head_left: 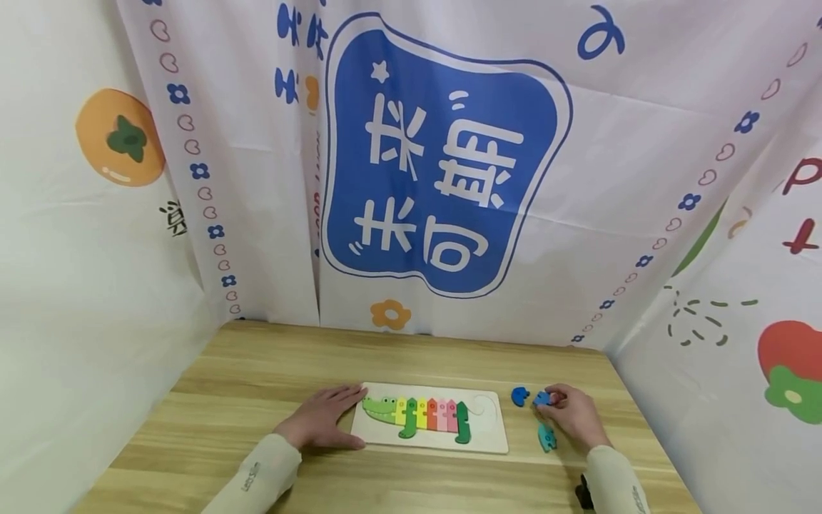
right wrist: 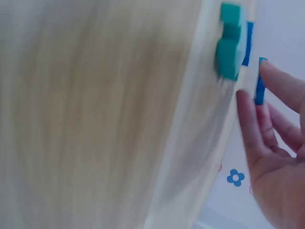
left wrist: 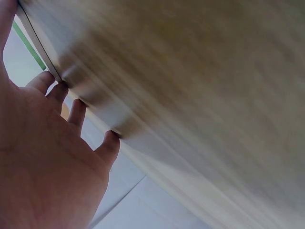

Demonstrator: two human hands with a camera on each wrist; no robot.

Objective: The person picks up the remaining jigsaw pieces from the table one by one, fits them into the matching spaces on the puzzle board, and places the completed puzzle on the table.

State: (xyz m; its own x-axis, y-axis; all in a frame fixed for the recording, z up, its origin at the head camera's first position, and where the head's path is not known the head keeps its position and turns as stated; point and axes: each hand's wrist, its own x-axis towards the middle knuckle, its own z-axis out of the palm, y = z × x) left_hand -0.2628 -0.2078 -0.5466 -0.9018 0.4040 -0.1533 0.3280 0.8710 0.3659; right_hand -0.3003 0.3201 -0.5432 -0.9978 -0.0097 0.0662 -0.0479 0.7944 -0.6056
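A teal piece [head_left: 546, 436] lies on the table [head_left: 257, 371] just beside the right hand [head_left: 574, 414], which pinches a blue piece [head_left: 541, 398]; another blue piece [head_left: 519, 395] sits near. The left hand [head_left: 321, 417] lies flat, fingers spread, touching the puzzle board [head_left: 488, 435] (a crocodile [head_left: 417, 414] fills its slots). Behind hangs a printed curtain [head_left: 443, 157]
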